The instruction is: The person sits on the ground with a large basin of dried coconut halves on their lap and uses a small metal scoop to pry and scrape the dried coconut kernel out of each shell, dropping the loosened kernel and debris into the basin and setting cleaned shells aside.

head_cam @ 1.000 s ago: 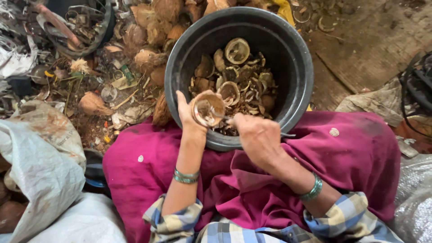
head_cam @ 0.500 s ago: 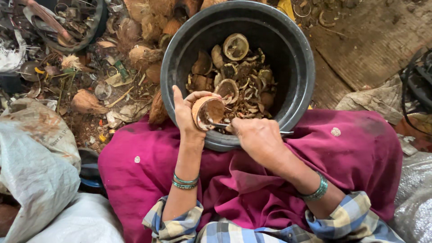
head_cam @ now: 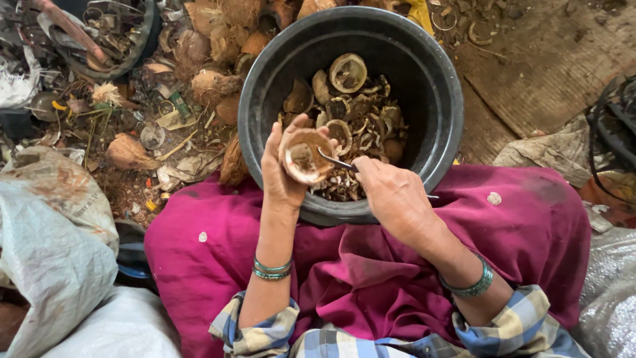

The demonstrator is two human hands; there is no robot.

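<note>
My left hand (head_cam: 281, 174) grips a brown coconut half shell (head_cam: 305, 155), its hollow side turned towards me, over the near rim of a big black tub (head_cam: 445, 99). My right hand (head_cam: 392, 197) holds a thin metal tool (head_cam: 336, 161) whose curved tip reaches into the shell. The tub holds several empty shell halves and scraps (head_cam: 349, 99). Both wrists wear green bangles. A magenta cloth (head_cam: 530, 232) covers my lap under the tub.
Husked coconuts and husk pieces (head_cam: 212, 86) lie piled left of the tub among litter. White sacks (head_cam: 53, 252) sit at the lower left. A dark basket with scrap (head_cam: 99, 33) stands top left. A woven mat (head_cam: 550, 73) and a dark object lie on the right.
The left hand has turned the shell slightly and shifted it a little right over the tub rim. The right hand has brought the tool tip into the shell.
</note>
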